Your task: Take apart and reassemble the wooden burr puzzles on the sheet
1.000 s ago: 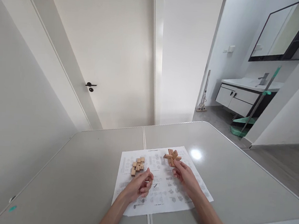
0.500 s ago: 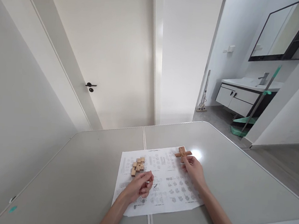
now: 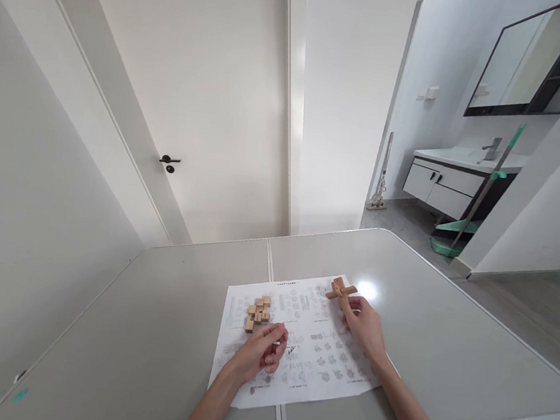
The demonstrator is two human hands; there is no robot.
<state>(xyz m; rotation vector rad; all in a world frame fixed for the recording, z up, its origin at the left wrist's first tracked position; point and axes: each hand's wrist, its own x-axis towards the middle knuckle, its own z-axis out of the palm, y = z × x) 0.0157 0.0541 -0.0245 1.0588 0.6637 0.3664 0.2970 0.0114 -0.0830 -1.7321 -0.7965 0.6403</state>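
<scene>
1 hand (image 3: 366,326) (the right) grips a wooden cross (image 3: 338,289).

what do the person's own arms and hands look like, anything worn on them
The left hand and right hand are gloveless. Left forearm and right forearm are slim and bare, without visible sleeves, watch or bracelet.

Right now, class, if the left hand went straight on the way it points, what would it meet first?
Probably the wooden cross in the right hand, across the printed sheet, though height and depth are unclear.
</scene>
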